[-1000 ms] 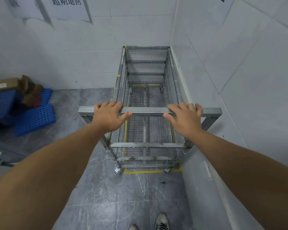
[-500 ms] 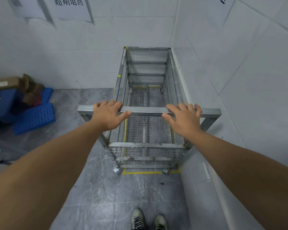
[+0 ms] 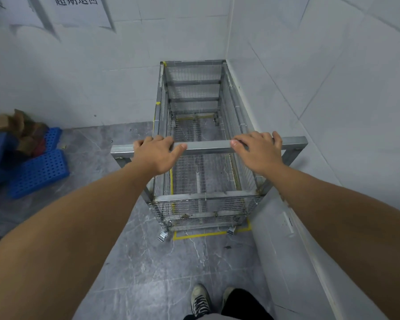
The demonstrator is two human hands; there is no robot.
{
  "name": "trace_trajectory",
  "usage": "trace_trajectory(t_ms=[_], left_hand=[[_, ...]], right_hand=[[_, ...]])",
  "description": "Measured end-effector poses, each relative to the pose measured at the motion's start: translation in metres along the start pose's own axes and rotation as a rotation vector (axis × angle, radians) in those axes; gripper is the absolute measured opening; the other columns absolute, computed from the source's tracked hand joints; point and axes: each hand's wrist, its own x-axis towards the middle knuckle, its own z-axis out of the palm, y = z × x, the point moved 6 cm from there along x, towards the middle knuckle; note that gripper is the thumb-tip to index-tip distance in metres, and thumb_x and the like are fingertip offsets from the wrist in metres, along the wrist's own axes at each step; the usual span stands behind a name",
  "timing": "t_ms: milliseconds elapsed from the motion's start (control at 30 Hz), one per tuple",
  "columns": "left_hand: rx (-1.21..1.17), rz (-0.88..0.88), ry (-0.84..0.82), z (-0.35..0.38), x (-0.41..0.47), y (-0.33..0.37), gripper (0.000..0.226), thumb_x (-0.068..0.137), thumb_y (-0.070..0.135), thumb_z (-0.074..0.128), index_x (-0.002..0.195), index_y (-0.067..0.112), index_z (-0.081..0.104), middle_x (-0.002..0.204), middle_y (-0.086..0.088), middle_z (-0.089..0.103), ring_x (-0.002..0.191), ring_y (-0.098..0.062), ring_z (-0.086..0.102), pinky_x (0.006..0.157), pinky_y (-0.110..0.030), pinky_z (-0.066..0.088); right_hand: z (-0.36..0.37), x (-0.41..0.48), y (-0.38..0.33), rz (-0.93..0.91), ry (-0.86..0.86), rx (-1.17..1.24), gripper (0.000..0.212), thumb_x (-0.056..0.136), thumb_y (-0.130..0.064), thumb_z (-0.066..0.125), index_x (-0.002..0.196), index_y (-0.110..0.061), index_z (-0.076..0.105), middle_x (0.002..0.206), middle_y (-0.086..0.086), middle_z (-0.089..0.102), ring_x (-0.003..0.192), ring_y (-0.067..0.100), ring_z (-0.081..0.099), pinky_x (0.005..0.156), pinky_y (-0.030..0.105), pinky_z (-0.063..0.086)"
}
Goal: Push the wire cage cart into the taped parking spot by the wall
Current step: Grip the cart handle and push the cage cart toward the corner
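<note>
The wire cage cart (image 3: 194, 83) is a tall metal-framed mesh cage on casters, standing in the corner with its far end at the back wall and its right side along the right wall. Yellow floor tape (image 3: 194, 236) shows just in front of its near wheels and through the mesh along both sides. My left hand (image 3: 156, 155) grips the cart's horizontal handle bar (image 3: 208, 145) left of its middle, thumb under it. On the right part of the same bar, my right hand (image 3: 260, 153) has its fingers draped over the top.
A blue perforated plastic pallet (image 3: 37, 172) and cardboard boxes (image 3: 0, 123) lie against the back wall at the left. The white tiled right wall (image 3: 333, 88) runs close beside the cart. Paper signs (image 3: 79, 10) hang on the back wall. My shoes (image 3: 200, 299) stand on grey floor tiles.
The cart has barely shifted and both hands stay on the handle bar. My feet have stepped forward into view at the bottom.
</note>
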Motion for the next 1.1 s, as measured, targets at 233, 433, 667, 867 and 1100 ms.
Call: trace_trajectory(t_ms=[233, 433, 667, 867, 1100], left_hand=[[0.019, -0.072, -0.040, -0.001, 0.004, 0.002, 0.079, 0.085, 0.077, 0.007, 0.116, 0.026, 0.058, 0.124, -0.011, 0.059, 0.122, -0.034, 0.046, 0.102, -0.055, 0.025], [0.013, -0.071, -0.018, -0.001, 0.004, 0.001, 0.078, 0.086, 0.076, 0.006, 0.114, 0.027, 0.060, 0.120, -0.010, 0.061, 0.121, -0.033, 0.046, 0.101, -0.054, 0.026], [0.001, -0.037, 0.081, -0.002, -0.003, 0.003, 0.077, 0.086, 0.074, 0.004, 0.109, 0.027, 0.060, 0.110, -0.005, 0.062, 0.111, -0.028, 0.051, 0.099, -0.050, 0.028], [0.004, -0.036, 0.087, -0.001, -0.005, 0.003, 0.074, 0.086, 0.073, 0.004, 0.105, 0.028, 0.060, 0.107, -0.002, 0.062, 0.107, -0.027, 0.051, 0.095, -0.046, 0.026], [-0.014, -0.021, 0.097, -0.001, -0.005, 0.002, 0.069, 0.084, 0.076, 0.005, 0.094, 0.028, 0.055, 0.099, 0.002, 0.059, 0.101, -0.024, 0.051, 0.093, -0.045, 0.025]], right_hand=[[0.004, -0.001, -0.003, 0.025, -0.050, -0.027, 0.046, 0.097, -0.065, 0.017, 0.118, -0.044, 0.053, 0.132, -0.001, 0.053, 0.134, 0.028, 0.034, 0.117, 0.059, -0.002], [0.005, -0.002, -0.004, 0.009, -0.013, -0.036, 0.046, 0.098, -0.063, 0.014, 0.118, -0.044, 0.051, 0.131, -0.001, 0.054, 0.131, 0.027, 0.037, 0.117, 0.060, 0.000], [0.006, -0.006, -0.002, -0.060, 0.038, -0.070, 0.045, 0.097, -0.064, 0.022, 0.127, -0.043, 0.047, 0.129, -0.004, 0.053, 0.129, 0.025, 0.038, 0.115, 0.058, 0.002], [0.008, -0.008, -0.003, -0.078, 0.100, -0.063, 0.046, 0.097, -0.065, 0.025, 0.125, -0.041, 0.052, 0.122, -0.005, 0.056, 0.124, 0.023, 0.041, 0.114, 0.056, 0.004], [0.009, -0.009, -0.001, -0.081, 0.143, -0.079, 0.050, 0.096, -0.066, 0.021, 0.121, -0.038, 0.054, 0.116, -0.004, 0.058, 0.119, 0.024, 0.045, 0.112, 0.056, 0.008]])
